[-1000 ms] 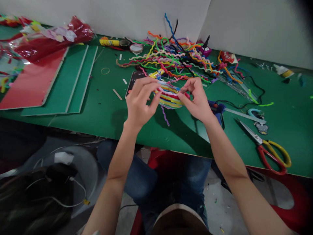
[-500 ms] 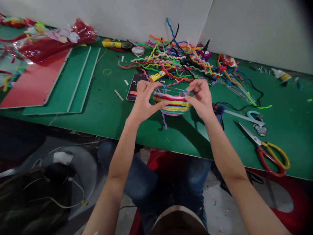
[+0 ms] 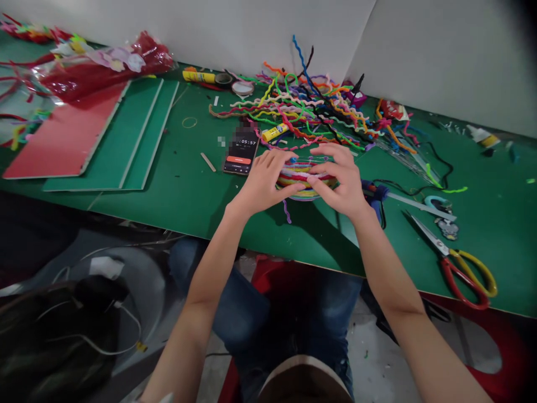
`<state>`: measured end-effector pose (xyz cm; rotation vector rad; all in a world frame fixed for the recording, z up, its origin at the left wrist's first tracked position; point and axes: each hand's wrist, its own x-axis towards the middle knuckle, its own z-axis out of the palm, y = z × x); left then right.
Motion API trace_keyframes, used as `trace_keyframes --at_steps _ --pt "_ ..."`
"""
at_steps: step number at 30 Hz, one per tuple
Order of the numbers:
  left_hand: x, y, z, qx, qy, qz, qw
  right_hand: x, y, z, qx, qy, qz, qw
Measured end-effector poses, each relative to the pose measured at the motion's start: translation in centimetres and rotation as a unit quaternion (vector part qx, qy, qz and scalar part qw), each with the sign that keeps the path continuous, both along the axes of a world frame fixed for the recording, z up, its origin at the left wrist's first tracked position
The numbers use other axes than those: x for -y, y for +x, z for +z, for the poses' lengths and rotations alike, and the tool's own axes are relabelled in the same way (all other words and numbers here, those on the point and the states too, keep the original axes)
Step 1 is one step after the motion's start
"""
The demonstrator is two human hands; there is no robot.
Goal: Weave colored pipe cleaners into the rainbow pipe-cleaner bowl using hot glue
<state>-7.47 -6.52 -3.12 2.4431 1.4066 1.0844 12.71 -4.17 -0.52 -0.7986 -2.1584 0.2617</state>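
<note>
A small striped bowl woven from coloured pipe cleaners [image 3: 302, 174] rests on the green table [image 3: 180, 184], with a purple end trailing toward me. My left hand [image 3: 264, 182] presses on its left side, fingers laid over the rim. My right hand [image 3: 338, 179] covers its right side and top, fingers flat across it. Both hands grip the bowl between them. Most of the bowl is hidden under my fingers.
A heap of loose pipe cleaners [image 3: 306, 106] lies behind the bowl. A phone [image 3: 242, 152] sits left of it. Red-and-yellow scissors [image 3: 457, 257] and a glue gun [image 3: 377, 193] lie to the right. Red and green boards [image 3: 96, 131] are stacked at the left.
The bowl was held up in both hands and turned; now it is down on the table with both hands pressed over it.
</note>
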Motion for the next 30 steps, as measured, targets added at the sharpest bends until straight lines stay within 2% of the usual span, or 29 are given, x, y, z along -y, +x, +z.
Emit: trace_keyframes --at_steps 9,17,22,24,27,30 --pt "0.0 0.1 -0.1 -0.01 -0.004 -0.006 1.0 0.1 0.0 -0.5 -0.046 -0.057 0.014 0.997" --pt "0.2 0.0 0.0 -0.008 0.007 -0.016 1.0 0.1 -0.3 -0.9 -0.042 -0.031 -0.012 0.999" --pt "0.1 -0.2 -0.1 0.01 0.007 0.003 1.0 -0.2 0.0 -0.7 -0.038 0.01 -0.015 0.999" --pt "0.0 -0.3 -0.3 0.02 -0.003 0.013 1.0 0.0 0.1 -0.7 -0.065 0.021 -0.039 0.997" --pt "-0.3 -0.5 -0.7 0.051 -0.019 0.025 0.998 0.6 0.2 -1.1 -0.149 0.033 -0.113 0.982" --pt "-0.7 -1.0 -0.8 0.133 0.006 0.063 0.989 1.3 0.0 -1.9 -0.217 0.036 -0.168 0.961"
